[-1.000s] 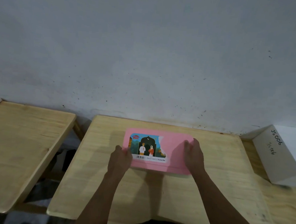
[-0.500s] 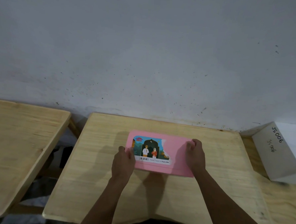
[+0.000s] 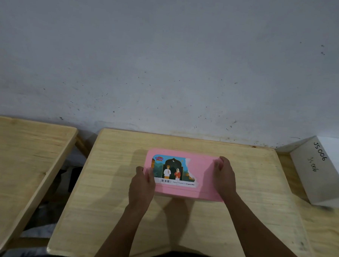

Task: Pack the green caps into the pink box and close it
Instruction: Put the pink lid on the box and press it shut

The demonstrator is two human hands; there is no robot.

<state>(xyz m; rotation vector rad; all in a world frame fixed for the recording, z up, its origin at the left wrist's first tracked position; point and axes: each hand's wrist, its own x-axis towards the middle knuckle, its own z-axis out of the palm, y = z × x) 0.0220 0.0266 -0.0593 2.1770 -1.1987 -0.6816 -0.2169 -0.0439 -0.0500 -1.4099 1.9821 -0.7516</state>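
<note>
I see the flat pink plastic box, lid on, mid wooden table; my left hand and right hand clasp its ends. Its sticker reads "Sedaap", "5 pcs Mie".

The left hand has been shifted further onto the lid of the pink box; the right hand has been shifted slightly.

A single head-worn view looks forward and down, close over the wooden table.
</note>
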